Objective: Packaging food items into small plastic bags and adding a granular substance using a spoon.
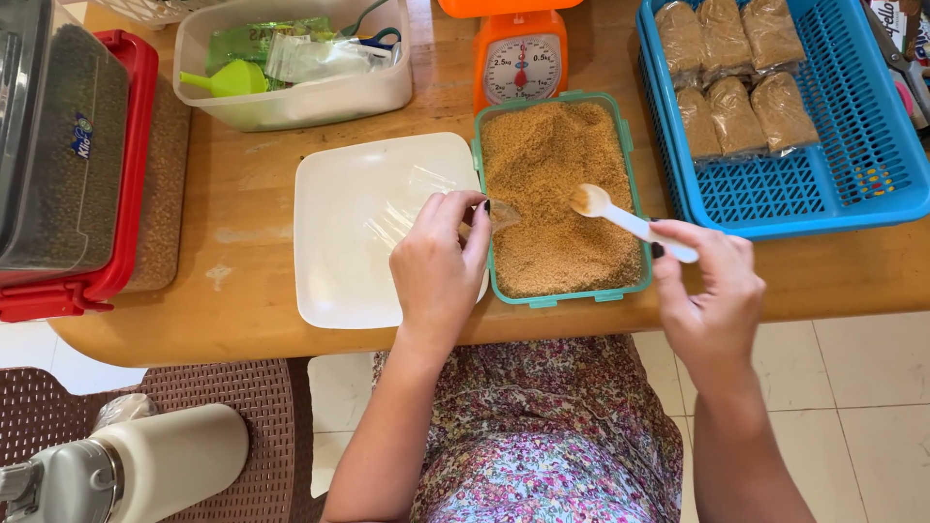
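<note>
**Scooping brown grains at a wooden table: state of hands and items**

Spanning most of the view, the wooden table (242,291) carries every item noted below. At its left edge stands a red-rimmed storage box (87,165) with dark contents. At the right sits a blue basket (852,165) holding six sealed bags of brown grains (736,87). A white bin (291,92) at the top contains a green funnel (228,79), scissors and plastic packets. A white lid (339,232) lies flat in the middle, just beside the green-rimmed tub (620,145), which is filled with brown grains (552,194). An orange kitchen scale (520,63) stands directly behind the tub.

The left hand (438,271) is closed, fingertips pinching the mouth of a small clear plastic bag (499,213) at the tub's left rim; the bag hangs over the grains. The right hand (712,291) is closed around the handle of a white spoon (620,218), which is held over the tub, bowl toward the bag, carrying a little of the grains. The two hands are apart, one on either side of the tub.
</note>
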